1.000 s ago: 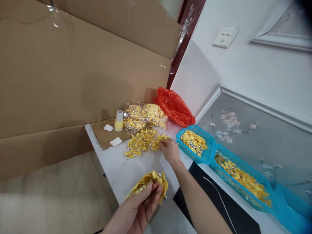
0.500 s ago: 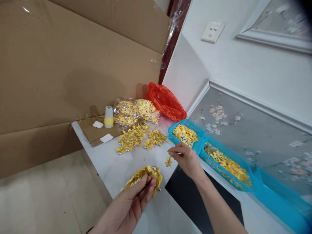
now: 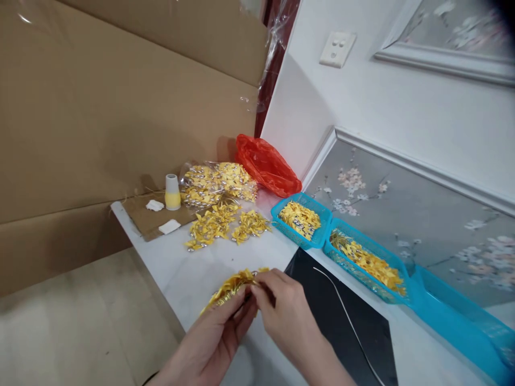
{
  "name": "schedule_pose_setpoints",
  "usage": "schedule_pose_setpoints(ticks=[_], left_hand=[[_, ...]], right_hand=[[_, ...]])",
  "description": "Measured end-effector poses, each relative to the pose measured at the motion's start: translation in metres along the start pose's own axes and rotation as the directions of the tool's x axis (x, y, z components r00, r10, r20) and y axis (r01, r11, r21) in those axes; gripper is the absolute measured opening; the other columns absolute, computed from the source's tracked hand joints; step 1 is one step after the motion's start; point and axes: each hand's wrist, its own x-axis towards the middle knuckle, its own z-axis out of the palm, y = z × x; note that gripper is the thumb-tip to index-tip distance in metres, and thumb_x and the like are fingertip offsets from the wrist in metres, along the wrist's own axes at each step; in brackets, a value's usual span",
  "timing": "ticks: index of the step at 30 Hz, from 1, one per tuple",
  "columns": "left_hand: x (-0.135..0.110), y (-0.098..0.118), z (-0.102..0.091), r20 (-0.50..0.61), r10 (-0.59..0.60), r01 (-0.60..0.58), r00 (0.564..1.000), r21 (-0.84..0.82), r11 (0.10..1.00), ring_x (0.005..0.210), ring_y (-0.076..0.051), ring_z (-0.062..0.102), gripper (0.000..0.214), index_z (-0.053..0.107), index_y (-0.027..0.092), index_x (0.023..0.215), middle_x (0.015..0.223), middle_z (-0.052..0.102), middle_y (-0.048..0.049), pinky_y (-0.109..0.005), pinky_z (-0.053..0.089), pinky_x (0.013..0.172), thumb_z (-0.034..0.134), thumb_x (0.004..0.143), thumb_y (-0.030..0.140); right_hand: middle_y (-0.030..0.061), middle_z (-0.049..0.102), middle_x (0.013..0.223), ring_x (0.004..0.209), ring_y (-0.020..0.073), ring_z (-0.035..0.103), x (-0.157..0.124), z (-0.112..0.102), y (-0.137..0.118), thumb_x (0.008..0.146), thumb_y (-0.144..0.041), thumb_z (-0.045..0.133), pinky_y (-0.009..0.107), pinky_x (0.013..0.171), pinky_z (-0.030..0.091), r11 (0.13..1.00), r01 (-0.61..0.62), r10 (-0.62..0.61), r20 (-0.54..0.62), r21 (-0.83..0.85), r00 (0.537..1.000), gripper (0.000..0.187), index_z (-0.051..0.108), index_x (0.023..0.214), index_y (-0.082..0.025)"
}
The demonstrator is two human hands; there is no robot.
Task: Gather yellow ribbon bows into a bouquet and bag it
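Observation:
My left hand [image 3: 213, 335] is closed around a bunch of yellow ribbon flowers [image 3: 227, 289] with gold cords and small silver bells. Against the near end of that bunch, my right hand [image 3: 284, 300] pinches a single yellow ribbon flower [image 3: 264, 269], mostly covered by the fingers. Both hands touch at the fingertips above the white table [image 3: 173, 273]. Beyond them lie two loose piles of the same flowers, a larger pile [image 3: 211, 225] and a smaller pile [image 3: 250, 226].
Blue baskets [image 3: 328, 236] holding yellow flowers line the wall on the right. A black board [image 3: 341, 316] bears a thin pale cord [image 3: 341, 303]. Farther back are a clear bag of flowers [image 3: 217, 182], a red plastic bag [image 3: 267, 166], a yellow-grey cone [image 3: 173, 193] and cardboard [image 3: 137, 214].
My right hand has come down and left with the single flower, from beside the baskets to the bunch in my left hand. The thin cord on the black board now shows.

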Motion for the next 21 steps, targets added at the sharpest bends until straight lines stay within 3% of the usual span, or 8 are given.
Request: schedule_pose_setpoints(ticks=[5,9,13,17,21], left_hand=[[-0.001,-0.003,-0.002,0.051,0.012,-0.014,0.999,0.036,0.999,0.096,-0.024,0.068,0.022,0.066,0.012,0.102,0.107,0.07,-0.0135,-0.033,0.058,0.081,0.061,0.082,0.009],[-0.003,-0.004,-0.006,0.056,0.018,-0.022,0.998,0.077,0.997,0.091,-0.021,0.068,0.022,0.069,0.014,0.099,0.105,0.071,-0.0114,-0.03,0.057,0.08,0.065,0.078,0.008],[-0.003,0.0,-0.007,0.072,-0.044,0.034,0.996,0.138,0.99,0.091,-0.019,0.067,0.022,0.069,0.015,0.1,0.103,0.072,-0.0105,-0.027,0.055,0.078,0.068,0.078,0.014],[-0.004,0.007,-0.007,0.048,-0.081,0.07,0.996,0.197,0.978,0.075,-0.012,0.065,0.025,0.069,0.014,0.102,0.09,0.071,-0.0066,-0.015,0.05,0.059,0.069,0.077,0.019],[-0.005,0.014,-0.007,0.007,-0.105,0.105,0.994,0.028,0.994,0.05,-0.003,0.054,0.014,0.069,0.005,0.093,0.078,0.067,-0.0059,-0.011,0.041,0.038,0.062,0.081,0.008]], right_hand=[[0.0085,0.062,0.09,0.079,0.02,0.061,-0.018,0.015,-0.007,0.089,-0.013,0.04,0.031,0.075,0.051,0.995,0.093,-0.093,0.006,-0.041,0.996,0.028,0.064,0.102,-0.02],[0.0109,0.062,0.099,0.088,0.0233,0.062,-0.021,0.012,-0.006,0.084,-0.009,0.043,0.035,0.081,0.053,0.993,0.108,-0.104,0.077,-0.048,0.992,0.036,0.061,0.114,-0.018],[0.009,0.064,0.104,0.093,0.023,0.062,-0.021,0.004,-0.008,0.082,-0.012,0.051,0.034,0.085,0.052,0.996,0.068,-0.075,0.143,0.052,0.987,0.04,0.057,0.121,-0.02],[0.0026,0.068,0.093,0.074,0.0169,0.065,-0.017,-0.003,-0.005,0.082,-0.015,0.056,0.027,0.07,0.054,0.982,-0.006,-0.022,0.143,0.189,0.989,0.035,0.061,0.115,-0.025],[0.0022,0.07,0.083,0.056,0.012,0.062,0.002,-0.009,0.016,0.089,-0.029,0.05,0.022,0.053,0.052,0.951,-0.127,0.085,0.157,0.283,0.984,0.025,0.066,0.107,-0.021]])
